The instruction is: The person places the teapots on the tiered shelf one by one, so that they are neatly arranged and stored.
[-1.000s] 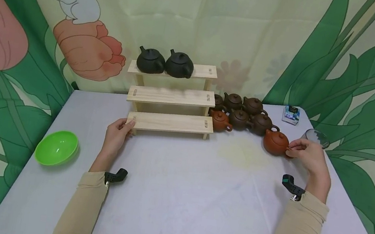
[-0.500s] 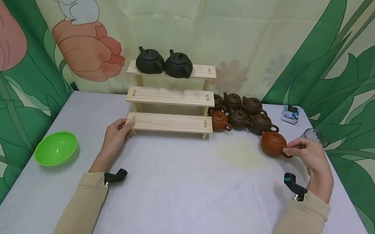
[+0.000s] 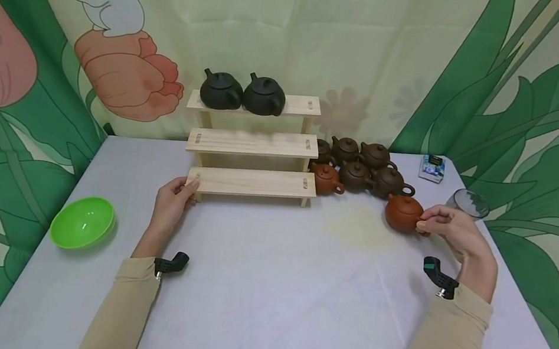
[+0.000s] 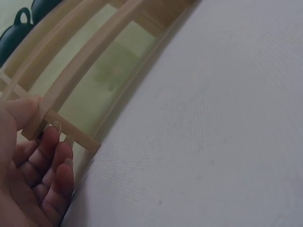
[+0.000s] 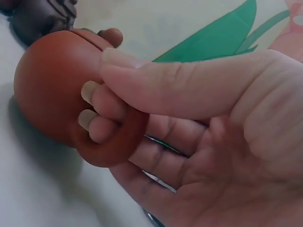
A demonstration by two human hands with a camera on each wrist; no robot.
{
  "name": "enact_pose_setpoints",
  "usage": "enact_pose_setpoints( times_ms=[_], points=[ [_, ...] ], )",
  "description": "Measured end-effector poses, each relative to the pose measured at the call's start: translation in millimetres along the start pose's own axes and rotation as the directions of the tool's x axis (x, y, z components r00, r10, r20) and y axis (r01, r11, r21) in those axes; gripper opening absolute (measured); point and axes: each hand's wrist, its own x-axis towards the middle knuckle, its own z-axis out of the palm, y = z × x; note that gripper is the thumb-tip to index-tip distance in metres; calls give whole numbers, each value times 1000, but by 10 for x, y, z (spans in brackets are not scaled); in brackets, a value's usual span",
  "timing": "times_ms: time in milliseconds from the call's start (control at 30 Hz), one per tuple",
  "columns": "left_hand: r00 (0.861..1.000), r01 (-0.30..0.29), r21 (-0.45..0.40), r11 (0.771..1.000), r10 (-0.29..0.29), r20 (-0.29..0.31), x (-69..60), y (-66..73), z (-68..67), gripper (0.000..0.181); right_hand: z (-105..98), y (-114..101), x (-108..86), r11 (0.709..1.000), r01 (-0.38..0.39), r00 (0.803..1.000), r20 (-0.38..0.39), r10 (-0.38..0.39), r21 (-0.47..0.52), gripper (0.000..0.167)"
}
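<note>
My right hand point(image 3: 456, 232) grips the handle of an orange-brown teapot point(image 3: 402, 214). In the right wrist view two fingertips point(image 5: 102, 127) poke through the handle loop and the thumb lies along its top. A three-tier wooden shelf point(image 3: 251, 182) stands at the back, and my left hand point(image 3: 170, 204) pinches the left end of its lowest board. In the left wrist view the thumb is above the board point(image 4: 71, 85) with curled fingers below, beside a leg. Two black teapots point(image 3: 265, 96) sit side by side on the top tier; the two lower boards bear nothing.
Several dark brown teapots point(image 3: 355, 176) and another orange-brown teapot point(image 3: 327, 179) cluster right of the shelf. A small blue box point(image 3: 432, 168) and a clear glass point(image 3: 470, 202) stand at the right edge. A green bowl point(image 3: 82, 222) sits at the left on the white-covered table point(image 3: 289, 295).
The right hand's teapot has shifted slightly left, with the hand's fingers now further round its handle. My left hand stays on the shelf end.
</note>
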Motion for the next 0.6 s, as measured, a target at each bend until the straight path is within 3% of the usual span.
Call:
enact_pose_setpoints(
  times_ms=[133, 333, 600],
  points=[
    [1000, 2, 0, 1000, -2, -1, 5, -3, -6, 52, 46, 10, 51, 991, 59, 998, 0, -59, 121, 8],
    [1000, 9, -4, 1000, -9, -14, 8, -4, -17, 48, 260, -30, 202, 950, 143, 985, 58, -165, 278, 9],
    [1000, 1, -7, 1000, -1, -3, 18, -14, -7, 50, 511, -194, 329, 927, 204, 969, 73, -238, 315, 15]
  ],
)
